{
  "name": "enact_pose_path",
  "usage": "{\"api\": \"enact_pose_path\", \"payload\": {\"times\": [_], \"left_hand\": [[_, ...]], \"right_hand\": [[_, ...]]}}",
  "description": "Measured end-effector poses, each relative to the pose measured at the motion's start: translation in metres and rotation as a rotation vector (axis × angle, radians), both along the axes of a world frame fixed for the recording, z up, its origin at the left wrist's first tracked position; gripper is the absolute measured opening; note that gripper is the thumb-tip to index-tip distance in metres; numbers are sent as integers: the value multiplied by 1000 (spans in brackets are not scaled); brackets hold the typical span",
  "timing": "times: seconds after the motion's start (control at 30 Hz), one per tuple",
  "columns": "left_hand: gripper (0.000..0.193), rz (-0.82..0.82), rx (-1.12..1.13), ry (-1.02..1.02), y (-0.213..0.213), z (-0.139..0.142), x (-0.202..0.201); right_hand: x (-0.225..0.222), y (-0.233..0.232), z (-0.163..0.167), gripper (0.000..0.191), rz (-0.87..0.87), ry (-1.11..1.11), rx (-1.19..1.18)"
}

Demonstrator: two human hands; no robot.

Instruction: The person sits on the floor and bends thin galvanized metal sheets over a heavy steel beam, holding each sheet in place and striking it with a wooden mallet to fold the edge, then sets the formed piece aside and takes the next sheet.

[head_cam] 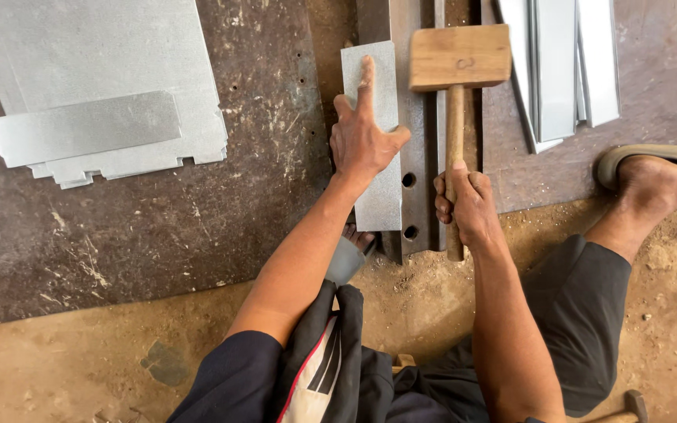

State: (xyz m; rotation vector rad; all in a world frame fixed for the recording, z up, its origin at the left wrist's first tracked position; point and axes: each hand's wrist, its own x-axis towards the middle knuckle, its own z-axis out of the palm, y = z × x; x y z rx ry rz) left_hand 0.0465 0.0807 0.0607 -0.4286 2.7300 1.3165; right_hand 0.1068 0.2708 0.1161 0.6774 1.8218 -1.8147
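My left hand (362,137) lies flat on a narrow grey sheet-metal strip (381,196), its index finger stretched up along it. The strip rests lengthwise on a dark steel bar (417,157) with round holes. My right hand (464,205) grips the handle of a wooden mallet (459,56), whose block head sits just right of the strip's top end.
A stack of cut metal sheets (103,78) lies at the upper left on a dark worn plate (158,227). Folded metal pieces (562,66) lie at the upper right. My sandalled foot (660,180) rests at the right on the dirt floor (80,360). Another hammer (628,407) shows at the bottom right.
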Motion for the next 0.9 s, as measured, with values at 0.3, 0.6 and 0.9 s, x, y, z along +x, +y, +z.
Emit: {"api": "enact_pose_path", "payload": {"times": [0.3,0.6,0.9], "left_hand": [[117,4,-63,-73,5,5,3],[120,34,-68,34,4,11,1],[114,15,18,-186,6,9,0]], "right_hand": [[15,-19,32,41,-73,919,47],[37,-11,18,39,23,820,385],[34,3,7,50,-256,865,135]]}}
